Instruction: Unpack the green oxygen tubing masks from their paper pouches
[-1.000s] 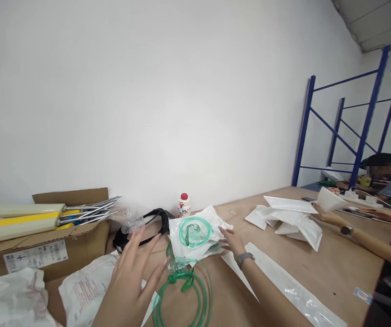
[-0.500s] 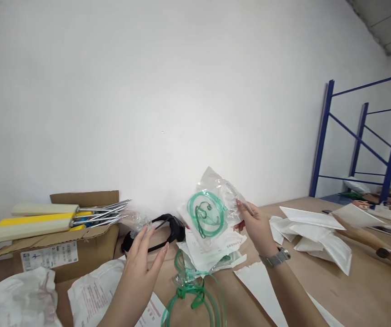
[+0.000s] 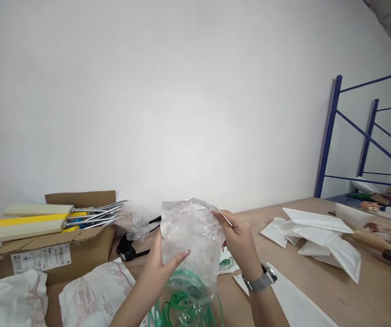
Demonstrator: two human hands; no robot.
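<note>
While the clear bag [image 3: 188,231] hangs over the brown table [image 3: 362,299], with green tubes [image 3: 178,302] showing at its low end, it's best to pinch only the edge and go gently, so nothing rips. The left hand [image 3: 163,263] is by its left side, thumb stretched across the front; its fingers hide, so I can't tell if it grips. Higher up, the right hand [image 3: 238,236] pinches the top right edge. Behind stands a white wall [image 3: 182,91].

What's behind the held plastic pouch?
Behind the plastic pouch: a black strapped item at left, a packet with green contents at right. What its upper part covers is hidden.
</note>
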